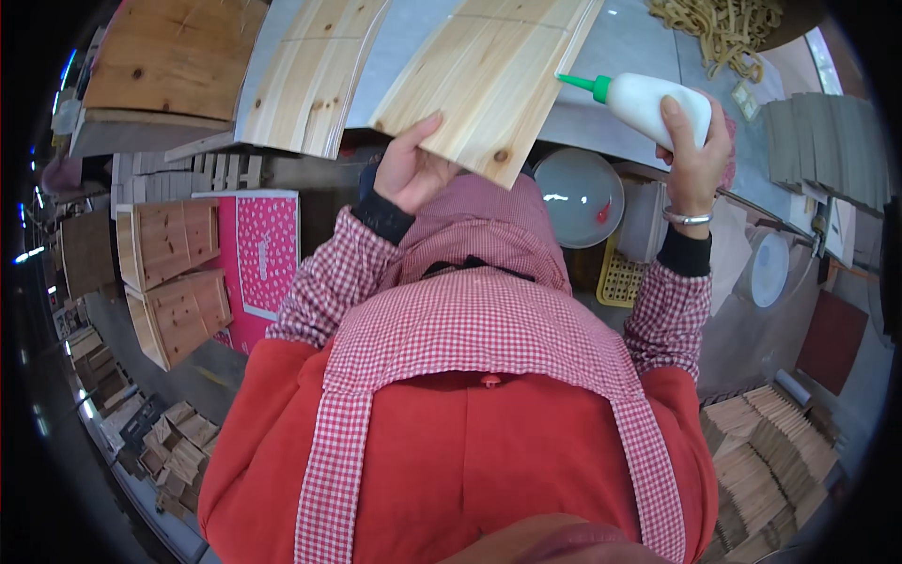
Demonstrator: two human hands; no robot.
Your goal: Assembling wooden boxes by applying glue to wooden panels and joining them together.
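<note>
So, right hand (pixel 696 158) curled round white bottle (pixel 644 103); left hand (pixel 410 171) clamped on wooden board (pixel 484 80).

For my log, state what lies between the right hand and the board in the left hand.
The head view shows a white bottle, held in the right hand, its green nozzle toward the board.

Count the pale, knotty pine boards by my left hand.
2. One pine board is gripped at its near edge by your left hand; the second board lies just left of it. The darker board farther left isn't counted. More could be hidden underneath.
</note>
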